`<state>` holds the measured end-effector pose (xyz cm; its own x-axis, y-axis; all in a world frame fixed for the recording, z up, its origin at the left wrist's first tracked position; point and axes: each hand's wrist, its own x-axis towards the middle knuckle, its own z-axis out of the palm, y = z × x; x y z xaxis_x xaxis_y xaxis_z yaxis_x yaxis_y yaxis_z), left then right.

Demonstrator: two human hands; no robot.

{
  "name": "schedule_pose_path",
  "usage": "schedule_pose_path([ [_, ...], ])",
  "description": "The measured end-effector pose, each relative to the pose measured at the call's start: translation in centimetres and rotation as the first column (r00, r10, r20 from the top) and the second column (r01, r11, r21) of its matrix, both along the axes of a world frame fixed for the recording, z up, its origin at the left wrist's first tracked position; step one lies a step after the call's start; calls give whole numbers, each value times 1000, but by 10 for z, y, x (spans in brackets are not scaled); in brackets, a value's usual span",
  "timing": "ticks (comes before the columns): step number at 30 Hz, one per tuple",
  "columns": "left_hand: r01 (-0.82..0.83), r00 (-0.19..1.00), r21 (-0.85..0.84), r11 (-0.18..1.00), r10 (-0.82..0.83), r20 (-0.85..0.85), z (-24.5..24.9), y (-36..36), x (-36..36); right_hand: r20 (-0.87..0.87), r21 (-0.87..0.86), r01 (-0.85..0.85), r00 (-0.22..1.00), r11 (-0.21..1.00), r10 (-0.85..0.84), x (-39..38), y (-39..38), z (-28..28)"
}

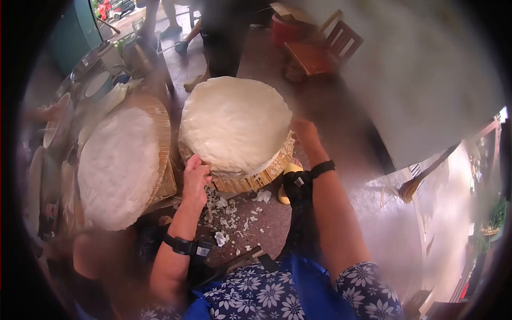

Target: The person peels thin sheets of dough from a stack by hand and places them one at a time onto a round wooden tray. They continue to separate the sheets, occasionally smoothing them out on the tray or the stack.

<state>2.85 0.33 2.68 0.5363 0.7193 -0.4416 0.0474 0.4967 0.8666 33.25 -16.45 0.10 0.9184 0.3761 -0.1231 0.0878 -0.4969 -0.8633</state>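
Note:
A stack of thin, soft white round sheets [237,122] lies on a round woven bamboo tray [250,181] in front of me. At the stack's near left edge, my left hand [196,178] is closed, with its curled fingers pinching the rim of the white sheets. My right hand [305,132] is at the right edge, bent inward and closed against the same rim; its fingertips are blurred and partly hidden. What the sheets are made of cannot be told.
Another white round piece [120,168] lies on a bamboo tray [160,125] at the left. White scraps [229,218] litter the floor below. A person in dark trousers [224,40] stands beyond the stack. A wooden chair [320,50], a pale panel [426,80] and a broom [413,186] are on the right.

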Motion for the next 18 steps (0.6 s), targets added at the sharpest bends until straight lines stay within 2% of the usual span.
schedule_pose_path([
  [2, -2, 1000, -10, 1000, 2, 0, 0, -2, 1, 95, -80, -31, 995, 996, 39, 7, 0, 0],
  [3, -11, 1000, -12, 1000, 11, 5, 0, -3, 1, 207, -124, -15, 978, 992, 40, 7, 2, -1],
  [6, -18, 1000, -17, 1000, 18, 4, 1, -3, 1, 249, -92, 13, 968, 996, 10, 6, 4, 2],
  [9, -20, 1000, -22, 1000, 20, 24, -7, 0, -1, 246, -37, -50, 968, 998, 57, 12, 4, -7],
  [11, -33, 998, -48, 998, 35, 56, -11, 2, -1, 379, -54, -131, 915, 990, 141, 13, 1, -10],
  [14, -53, 995, -50, 997, 57, 82, -11, 4, -1, 261, 81, -160, 956, 984, 134, 19, 4, -11],
  [16, -88, 994, -35, 996, 90, 67, -6, 4, 0, 95, 253, -117, 991, 960, 96, 16, 5, -10],
  [18, -118, 992, -17, 993, 119, 49, -5, 5, -1, 86, 203, -113, 992, 973, 97, 14, 6, -6],
])
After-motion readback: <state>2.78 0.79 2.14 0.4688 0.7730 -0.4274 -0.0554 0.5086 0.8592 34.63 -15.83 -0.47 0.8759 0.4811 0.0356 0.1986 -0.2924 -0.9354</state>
